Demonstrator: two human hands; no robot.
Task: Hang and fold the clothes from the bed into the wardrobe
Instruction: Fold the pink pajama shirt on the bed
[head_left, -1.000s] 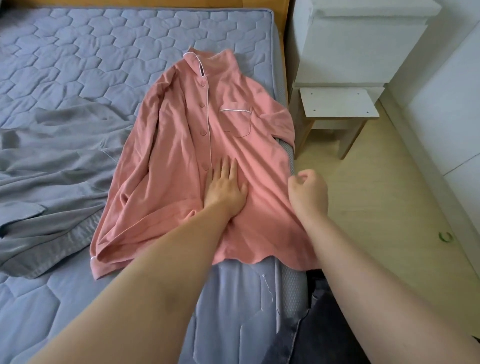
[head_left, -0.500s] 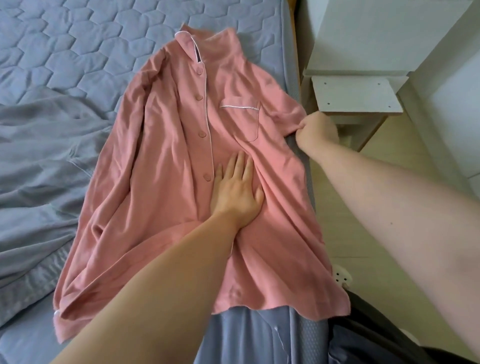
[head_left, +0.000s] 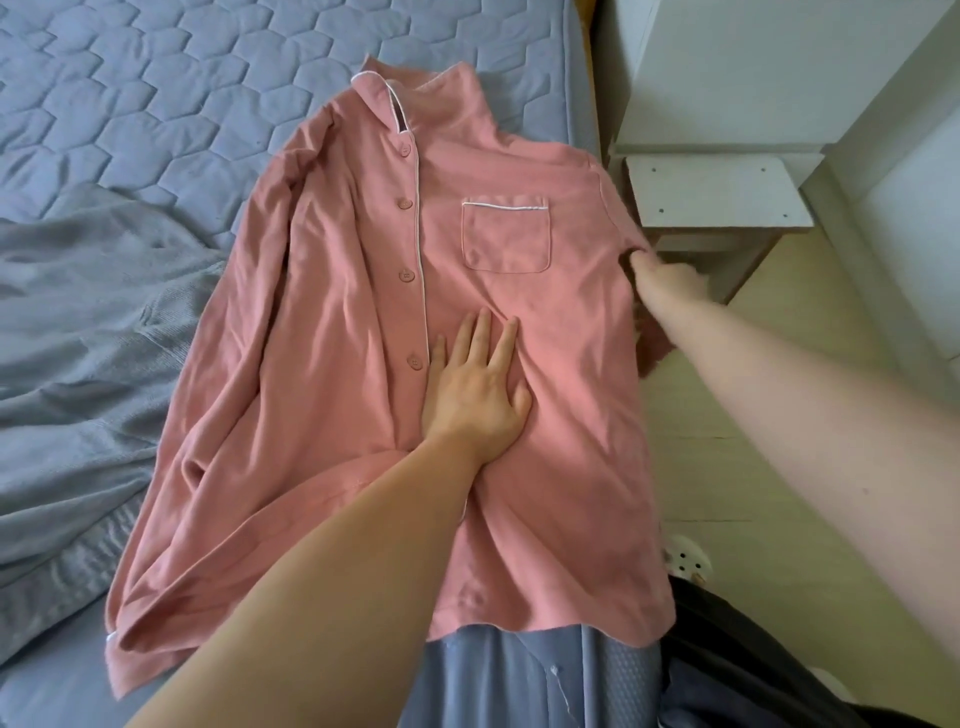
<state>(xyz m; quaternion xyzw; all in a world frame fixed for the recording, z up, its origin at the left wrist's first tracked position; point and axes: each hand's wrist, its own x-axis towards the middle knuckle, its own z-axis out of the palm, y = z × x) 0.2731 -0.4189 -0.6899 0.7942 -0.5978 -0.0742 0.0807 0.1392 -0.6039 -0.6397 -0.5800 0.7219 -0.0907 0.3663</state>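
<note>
Hands square up a pink shirt (head_left: 363, 374) on the bed (head_left: 156, 93) for folding

Left hand (head_left: 475, 395) lies flat on the buttoned front, fingers straight and slightly spread, just beside the placket. The right hand (head_left: 667, 283), blurred, appears to pinch the sleeve where it hangs off the mattress side. The shirt lies face up with its collar away from the person and its other sleeve bunched along the body. This looks like the start of the fold: the next move likely calls for carrying the gripped sleeve across the front while the flat palm anchors the cloth, then smoothing the bunched sleeve. A crumpled grey garment (head_left: 78, 338) lies close by that sleeve and could get caught up. A white bedside table (head_left: 717, 192) stands close by the right hand, crowding its swing. No wardrobe can be made out with certainty.
</note>
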